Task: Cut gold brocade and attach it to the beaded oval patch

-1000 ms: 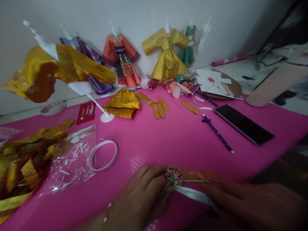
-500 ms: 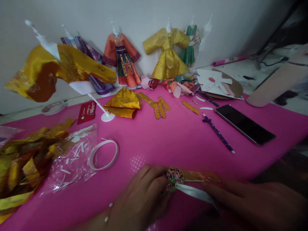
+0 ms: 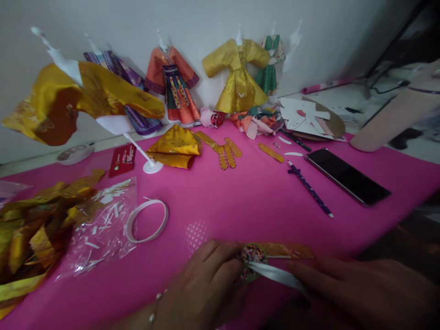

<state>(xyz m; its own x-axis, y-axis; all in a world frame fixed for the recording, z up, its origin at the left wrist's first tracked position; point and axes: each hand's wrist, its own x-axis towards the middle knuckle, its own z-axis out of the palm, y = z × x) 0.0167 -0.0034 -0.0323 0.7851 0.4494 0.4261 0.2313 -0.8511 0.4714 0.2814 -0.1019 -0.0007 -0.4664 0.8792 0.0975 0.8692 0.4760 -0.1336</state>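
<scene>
Pink cloth covers the tabletop (image 3: pixel 261 197). At its near edge lies the beaded disc (image 3: pixel 250 256) on a gold strip (image 3: pixel 288 250). It sits a touch nearer that edge than a second ago. The left hand (image 3: pixel 202 288) has its fingers (image 3: pixel 220 256) curled, touching the disc's left side. The right hand (image 3: pixel 364 293) pinches the white ribbon (image 3: pixel 278 275) that runs from the disc. Both hands have barely shifted, so the same fiddly hold goes on. Farther off lie a tape ring (image 3: pixel 147 221), pen (image 3: pixel 309 189) and phone (image 3: pixel 347 176).
</scene>
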